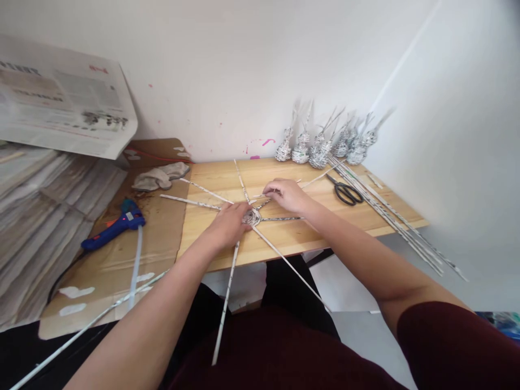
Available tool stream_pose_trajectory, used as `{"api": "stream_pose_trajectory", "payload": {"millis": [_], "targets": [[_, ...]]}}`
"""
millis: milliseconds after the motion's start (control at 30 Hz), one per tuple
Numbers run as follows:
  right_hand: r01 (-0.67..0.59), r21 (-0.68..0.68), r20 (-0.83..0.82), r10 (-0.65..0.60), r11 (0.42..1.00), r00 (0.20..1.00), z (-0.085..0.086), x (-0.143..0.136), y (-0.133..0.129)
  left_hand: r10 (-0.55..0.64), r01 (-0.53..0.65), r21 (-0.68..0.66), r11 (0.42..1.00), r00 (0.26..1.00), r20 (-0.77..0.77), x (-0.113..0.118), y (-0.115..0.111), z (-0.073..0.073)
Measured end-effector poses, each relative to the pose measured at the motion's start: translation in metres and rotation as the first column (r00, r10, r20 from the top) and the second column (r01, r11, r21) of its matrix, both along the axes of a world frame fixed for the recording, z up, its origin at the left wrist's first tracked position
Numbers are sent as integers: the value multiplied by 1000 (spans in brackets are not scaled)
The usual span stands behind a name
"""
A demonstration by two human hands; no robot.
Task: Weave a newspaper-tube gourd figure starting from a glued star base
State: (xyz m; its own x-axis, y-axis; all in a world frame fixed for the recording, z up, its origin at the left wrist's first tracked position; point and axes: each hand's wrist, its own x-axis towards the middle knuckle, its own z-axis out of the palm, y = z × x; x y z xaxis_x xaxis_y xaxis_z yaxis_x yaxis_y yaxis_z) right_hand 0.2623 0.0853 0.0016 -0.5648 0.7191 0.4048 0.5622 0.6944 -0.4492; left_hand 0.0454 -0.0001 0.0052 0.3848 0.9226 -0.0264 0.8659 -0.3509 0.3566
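Woven paper disc (252, 216), just one, left hand (231, 221) gripping its edge, right hand (284, 194) pinching one paper strip (259, 196)

This looks like a small handcraft corner, in a home or a workshop, I cannot tell which: a wood tabletop (215, 181) lies under the hands against a pink-spotted white wall (223, 70). A glue gun (122, 226) and stacked newspapers (44, 216) sit left of the left hand (231, 223); scissors (347, 193) and paper rods (385, 215) lie right of the right hand (284, 195), with woven gourd shapes (300, 149) beyond it, by the wall.
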Motion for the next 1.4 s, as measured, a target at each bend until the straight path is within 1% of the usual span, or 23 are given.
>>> {"api": "stream_pose_trajectory", "payload": {"millis": [167, 400, 567, 700, 833, 967, 1200, 1400], "targets": [[-20, -26, 25, 21, 999, 999, -7, -5, 5, 11, -11, -8, 1000, 1000, 17, 0, -1, 1], [-23, 16, 72, 21, 1000, 997, -9, -6, 8, 14, -14, -10, 1000, 999, 34, 0, -1, 1], [-34, 40, 75, 31, 999, 997, -9, -7, 9, 14, -13, -15, 1000, 1000, 22, 0, -2, 3], [-64, 52, 94, 59, 997, 994, -8, -9, 12, 20, -19, -15, 1000, 1000, 20, 1, -3, 5], [-92, 54, 120, 85, 994, 989, -9, -9, 16, 13, -13, -9, 1000, 1000, 21, 1, -2, 3], [-126, 54, 121, 119, 991, 986, -10, -9, 19, 9, -9, -3, 1000, 1000, 23, 0, -1, 1], [-186, 56, 111, 179, 981, 978, -10, -9, 19, 15, -15, -12, 1000, 1000, 26, 1, -2, 3], [-209, 53, 107, 202, 977, 973, -11, -10, 20, 9, -9, -4, 1000, 999, 33, 0, -1, 1]]}}
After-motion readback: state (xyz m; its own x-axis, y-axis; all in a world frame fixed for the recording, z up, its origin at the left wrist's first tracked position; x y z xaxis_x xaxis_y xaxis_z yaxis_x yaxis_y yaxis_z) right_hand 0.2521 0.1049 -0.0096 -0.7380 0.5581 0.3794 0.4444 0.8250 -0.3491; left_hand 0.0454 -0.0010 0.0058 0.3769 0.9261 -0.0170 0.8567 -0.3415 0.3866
